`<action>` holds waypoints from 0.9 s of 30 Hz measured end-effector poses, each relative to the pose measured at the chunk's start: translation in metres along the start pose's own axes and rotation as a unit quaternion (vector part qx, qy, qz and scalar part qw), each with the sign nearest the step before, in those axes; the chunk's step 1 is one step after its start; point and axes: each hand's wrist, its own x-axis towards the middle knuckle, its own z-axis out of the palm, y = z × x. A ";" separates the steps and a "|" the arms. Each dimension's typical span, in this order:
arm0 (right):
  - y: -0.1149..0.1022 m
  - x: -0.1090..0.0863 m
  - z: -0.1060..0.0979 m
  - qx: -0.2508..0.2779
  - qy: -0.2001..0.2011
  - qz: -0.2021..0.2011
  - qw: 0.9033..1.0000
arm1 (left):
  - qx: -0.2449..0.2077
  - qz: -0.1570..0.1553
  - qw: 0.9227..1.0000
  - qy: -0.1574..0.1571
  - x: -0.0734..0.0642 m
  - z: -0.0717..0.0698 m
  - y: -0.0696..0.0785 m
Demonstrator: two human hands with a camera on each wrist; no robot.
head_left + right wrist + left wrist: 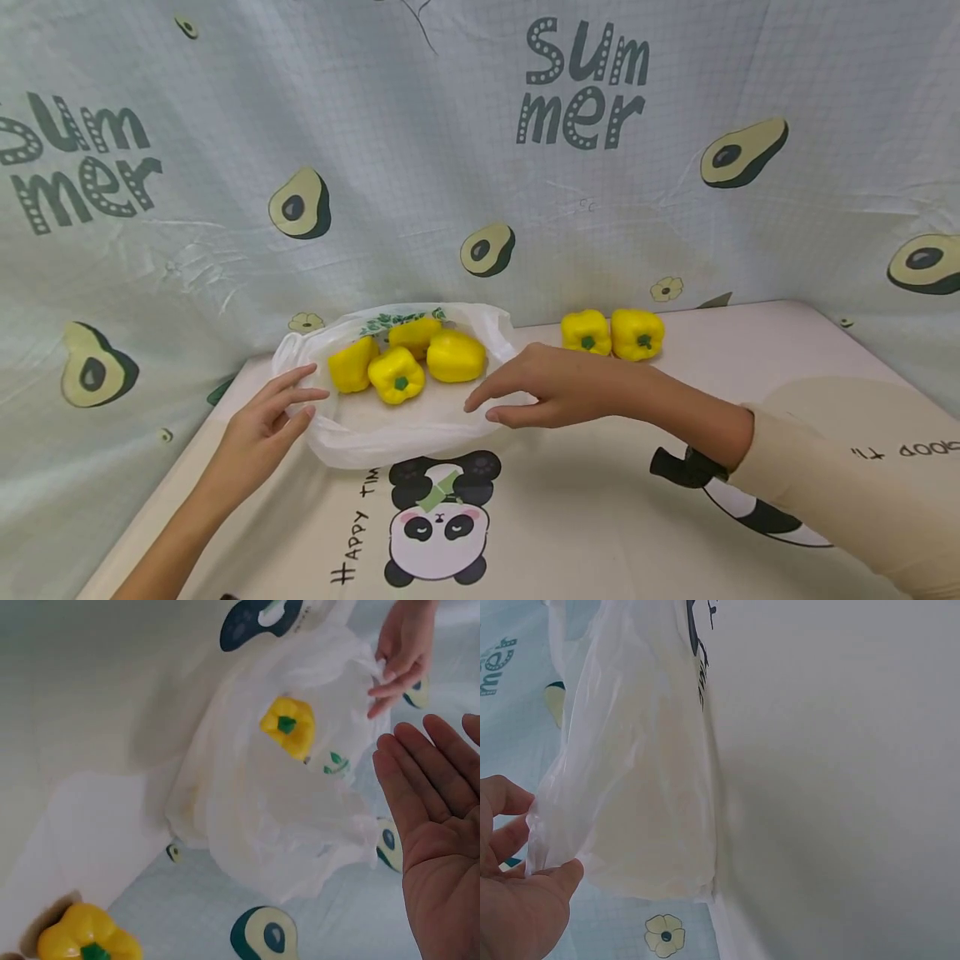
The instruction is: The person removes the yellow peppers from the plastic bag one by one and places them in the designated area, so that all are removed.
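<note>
In the head view, the rim of the bag [405, 448] is held between the curled fingers and thumb of the left hand [261, 427]. Inside the bag, four peppers [395, 373] are grouped toward the back. At its right rim, the right hand [553, 387] is seen, fingers loosely extended. Farther right, two peppers [636, 333] are set side by side on the table [592, 508].
</note>
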 end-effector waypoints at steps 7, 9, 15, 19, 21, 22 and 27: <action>-0.003 0.026 0.000 -0.004 -0.037 -0.021 0.999 | 0.002 -0.003 1.000 -0.004 -0.001 0.001 -0.003; -0.005 0.033 -0.002 -0.005 -0.044 -0.023 0.999 | 0.002 -0.005 1.000 -0.004 -0.001 0.001 -0.003; -0.008 0.051 -0.008 -0.012 -0.058 -0.033 0.998 | -0.005 -0.004 1.000 -0.006 -0.002 0.000 -0.001; -0.007 0.064 -0.012 -0.014 -0.062 -0.031 0.998 | -0.011 -0.003 1.000 -0.007 -0.001 0.000 0.001; -0.006 0.071 -0.014 -0.017 -0.065 -0.023 0.998 | -0.011 -0.004 1.000 -0.006 -0.002 0.000 0.001; -0.005 0.075 -0.016 -0.017 -0.067 -0.017 0.997 | -0.010 -0.005 1.000 -0.006 -0.002 0.001 0.001; -0.001 0.093 -0.021 -0.032 -0.083 0.008 0.996 | -0.008 -0.003 1.000 -0.008 -0.003 0.001 0.000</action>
